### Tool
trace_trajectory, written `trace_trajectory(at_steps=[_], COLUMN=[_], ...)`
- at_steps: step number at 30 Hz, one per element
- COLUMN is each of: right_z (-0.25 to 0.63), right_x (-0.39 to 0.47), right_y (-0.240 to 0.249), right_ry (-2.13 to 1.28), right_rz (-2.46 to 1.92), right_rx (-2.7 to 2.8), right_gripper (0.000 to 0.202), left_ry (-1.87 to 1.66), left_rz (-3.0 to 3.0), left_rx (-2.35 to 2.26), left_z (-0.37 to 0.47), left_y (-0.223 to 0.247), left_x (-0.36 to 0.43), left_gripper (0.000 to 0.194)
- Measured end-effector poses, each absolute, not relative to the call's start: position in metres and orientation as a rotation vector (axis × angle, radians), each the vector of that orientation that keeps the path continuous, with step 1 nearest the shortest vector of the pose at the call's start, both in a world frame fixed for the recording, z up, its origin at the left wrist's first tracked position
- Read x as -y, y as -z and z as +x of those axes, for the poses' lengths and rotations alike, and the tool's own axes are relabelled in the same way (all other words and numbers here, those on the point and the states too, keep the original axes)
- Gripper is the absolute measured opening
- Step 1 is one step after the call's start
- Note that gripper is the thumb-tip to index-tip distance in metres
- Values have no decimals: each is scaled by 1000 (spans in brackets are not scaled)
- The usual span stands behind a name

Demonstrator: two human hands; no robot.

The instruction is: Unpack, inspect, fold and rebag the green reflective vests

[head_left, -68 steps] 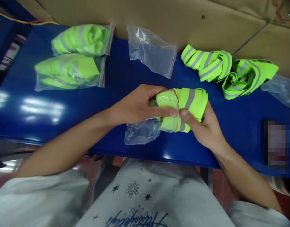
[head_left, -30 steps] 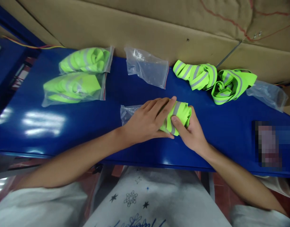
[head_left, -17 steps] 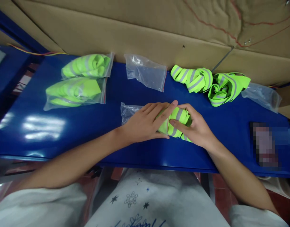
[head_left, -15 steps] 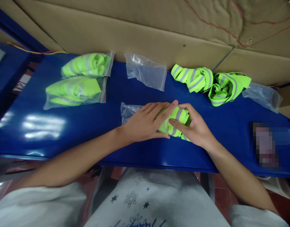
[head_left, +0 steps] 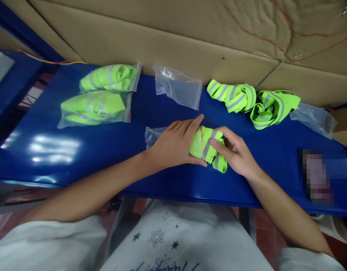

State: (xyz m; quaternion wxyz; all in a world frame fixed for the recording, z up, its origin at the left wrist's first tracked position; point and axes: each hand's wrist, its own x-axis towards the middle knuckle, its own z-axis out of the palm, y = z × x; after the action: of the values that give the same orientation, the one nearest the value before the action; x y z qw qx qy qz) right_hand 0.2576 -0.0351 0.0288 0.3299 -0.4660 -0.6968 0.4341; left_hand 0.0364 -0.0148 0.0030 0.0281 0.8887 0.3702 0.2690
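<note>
A rolled neon-yellow reflective strap [head_left: 211,145] with grey bands sits partly inside a clear zip bag [head_left: 153,136] on the blue table. My left hand [head_left: 176,145] lies over the bag, its fingers around the mouth and the strap's left part, thumb and fingers bent about it. At the strap's right end, my right hand [head_left: 234,148] grips the roll between thumb and fingers. One loop of the strap hangs out at the lower right. The bag's far end shows left of my left hand; its middle is hidden under the palm.
Two filled bags of strap [head_left: 94,107] lie at the left. An unfilled clear bag [head_left: 177,88] is at the back middle. Two loose strap bundles [head_left: 232,96] stand back right, beside another clear bag [head_left: 314,116]. A blurred-out phone-like object [head_left: 317,175] lies on the right of the blue table [head_left: 167,184].
The right fingers have loosened and shifted slightly right. More of the strap's right end shows, with a loop drooping lower. The left hand stays over the bag, its index finger lifted a little.
</note>
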Motion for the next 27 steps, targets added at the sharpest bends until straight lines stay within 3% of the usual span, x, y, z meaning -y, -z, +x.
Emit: trace_trajectory(at_steps=[6,11,15,20,27], right_z=[262,251,247,262,251], right_x=[30,39,45,38,37], right_y=[-25,-26,-35,-41,-29], right_ry=[-1332,-1000,-786,-1044,-1387], right_rz=[-1171,-1193,-1167,-1098,-1224], right_rx=[1718,1924,2040,1989,1394], right_gripper=[19,12,21,31,35], left_ry=[-730,-709,-744,-726,-691], left_rz=[2727,2781,2857,2931,3026], left_rx=[-1164,-1168,-1151,-1159,-1122], left_z=[40,46,45,37,41], left_y=[-8,-12,-14,-19,-25], left_x=[22,31,30,25,30], left_gripper=[107,104,104,114,104])
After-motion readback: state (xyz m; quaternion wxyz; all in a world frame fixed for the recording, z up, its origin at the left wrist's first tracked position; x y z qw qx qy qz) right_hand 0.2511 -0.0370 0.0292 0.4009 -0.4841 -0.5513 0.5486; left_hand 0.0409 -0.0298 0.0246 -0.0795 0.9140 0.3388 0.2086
